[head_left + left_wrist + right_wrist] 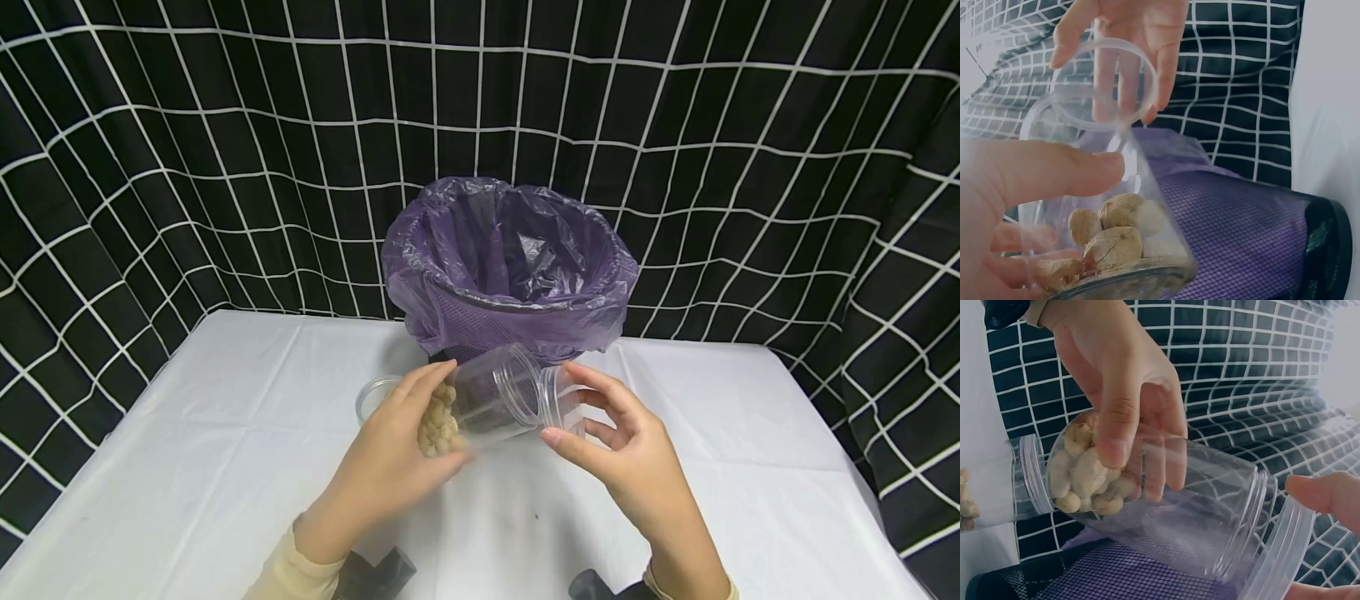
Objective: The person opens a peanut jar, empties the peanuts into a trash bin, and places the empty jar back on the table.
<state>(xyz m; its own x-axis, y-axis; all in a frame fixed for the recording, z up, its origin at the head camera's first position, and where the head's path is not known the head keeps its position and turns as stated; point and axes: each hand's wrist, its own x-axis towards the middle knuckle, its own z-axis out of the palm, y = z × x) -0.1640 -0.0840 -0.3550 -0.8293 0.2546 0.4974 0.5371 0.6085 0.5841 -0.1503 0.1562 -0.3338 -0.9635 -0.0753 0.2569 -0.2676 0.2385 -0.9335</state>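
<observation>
The clear jar (480, 400) I see is see-through and smooth, tipped on its side above the surface (225, 450), pale lumpy pieces (438, 427) heaped at its base, too overlapped to count. The left hand (393, 446) grips it; the right hand (633, 446) pinches one clear lid (553, 402) beside its mouth. One second jar (1030, 476) and one purple-lined bin (517, 325) stand near.

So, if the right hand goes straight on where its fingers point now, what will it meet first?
Likely the open mouth of the clear jar, just ahead of the lid that the right hand holds; whether lid and jar touch is unclear.
</observation>
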